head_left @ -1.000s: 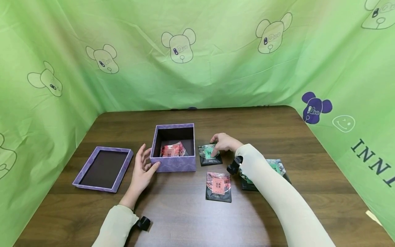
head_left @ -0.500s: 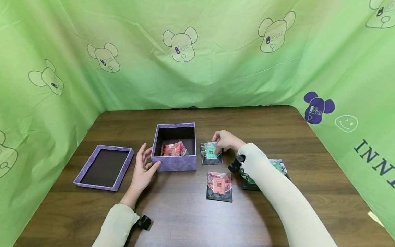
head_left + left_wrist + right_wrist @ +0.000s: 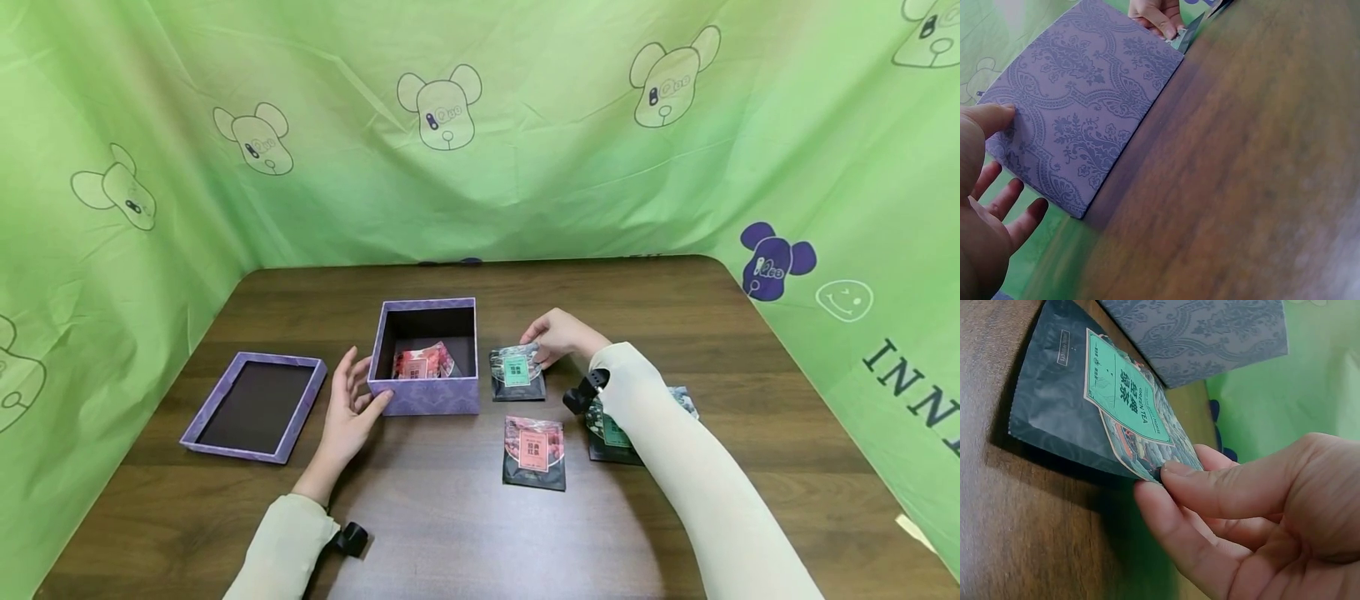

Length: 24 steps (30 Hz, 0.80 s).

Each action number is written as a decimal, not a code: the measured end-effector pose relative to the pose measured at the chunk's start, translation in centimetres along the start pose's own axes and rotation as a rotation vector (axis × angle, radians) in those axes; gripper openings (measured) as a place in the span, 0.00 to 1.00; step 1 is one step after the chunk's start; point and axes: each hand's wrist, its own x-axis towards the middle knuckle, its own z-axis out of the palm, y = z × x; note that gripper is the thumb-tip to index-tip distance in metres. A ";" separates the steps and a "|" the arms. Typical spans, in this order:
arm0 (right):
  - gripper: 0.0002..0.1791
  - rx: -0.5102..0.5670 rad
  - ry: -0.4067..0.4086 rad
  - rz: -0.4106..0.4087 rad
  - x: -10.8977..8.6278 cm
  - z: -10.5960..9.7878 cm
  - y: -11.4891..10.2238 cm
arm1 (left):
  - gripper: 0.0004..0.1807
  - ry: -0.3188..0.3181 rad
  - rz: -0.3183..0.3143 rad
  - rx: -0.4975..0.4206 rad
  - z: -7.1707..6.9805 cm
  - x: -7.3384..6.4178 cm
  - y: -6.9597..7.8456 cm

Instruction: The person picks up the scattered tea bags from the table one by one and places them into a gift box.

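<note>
1. The right hand (image 3: 562, 336) pinches the green tea packet (image 3: 517, 372) between thumb and fingers at its far right corner; the right wrist view shows that corner raised off the tabletop (image 3: 435, 517).
2. The green tea packet is just right of the purple box (image 3: 425, 398), label facing up and tilted; whether its lowest edge touches the wood cannot be told.
3. The left hand (image 3: 351, 408) is spread at the box's near left corner, thumb on the front wall, the other fingers loosely extended beside the left side.
4. Inside the open box lie overlapping red packets (image 3: 417, 364).
5. A single red packet (image 3: 533, 452) lies flat nearer the person, label up.
6. Farther right, other green packets (image 3: 611, 433) are partly hidden under the right sleeve (image 3: 697, 467); their number is unclear.
7. The purple lid (image 3: 255, 407) lies well left of the box, dark inside up.
</note>
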 end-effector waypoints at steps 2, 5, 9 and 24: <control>0.20 0.007 -0.004 -0.001 0.0 -0.1 0.1 | 0.43 -0.001 0.001 0.001 0.0 0.0 0.0; 0.20 0.014 -0.004 -0.002 -0.1 -0.4 0.2 | 0.43 -0.002 0.001 0.002 0.0 0.0 0.1; 0.20 0.044 -0.003 -0.009 -0.3 -0.8 0.0 | 0.43 -0.001 0.000 -0.001 0.0 0.0 0.1; 0.23 0.142 0.034 -0.043 -1.0 -3.2 -1.5 | 0.43 -0.003 -0.002 -0.008 0.0 0.1 0.0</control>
